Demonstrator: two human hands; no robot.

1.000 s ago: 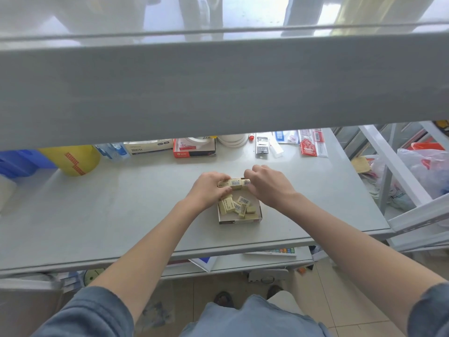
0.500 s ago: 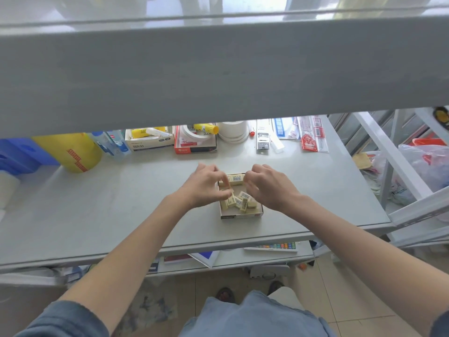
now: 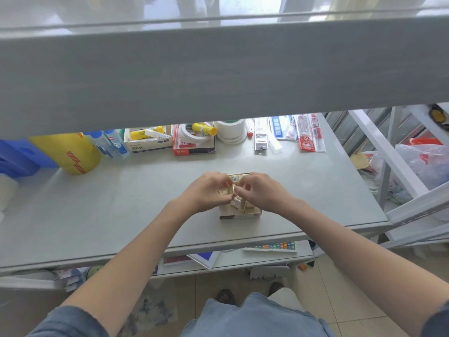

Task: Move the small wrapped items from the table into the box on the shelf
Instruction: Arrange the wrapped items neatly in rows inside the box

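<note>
Both my hands meet over the small cardboard box [image 3: 240, 214] that sits on the grey shelf [image 3: 121, 203], near its front edge. My left hand [image 3: 206, 192] is curled over the box's left side, fingers bent in around one of the small wrapped items [image 3: 230, 189], which stands upright between my fingertips. My right hand [image 3: 261, 192] covers the box's right side, fingers pinched in toward that same piece, though I cannot tell whether they actually touch it. More wrapped pieces [image 3: 237, 203] lie jumbled inside the box below my knuckles, and one with a barcode label [image 3: 237, 177] rests along the box's far edge. Behind the box, along the back of the shelf, stand a yellow tape roll [image 3: 70, 152], a red-trimmed carton [image 3: 194, 144] and white tape rolls [image 3: 230, 131]
</note>
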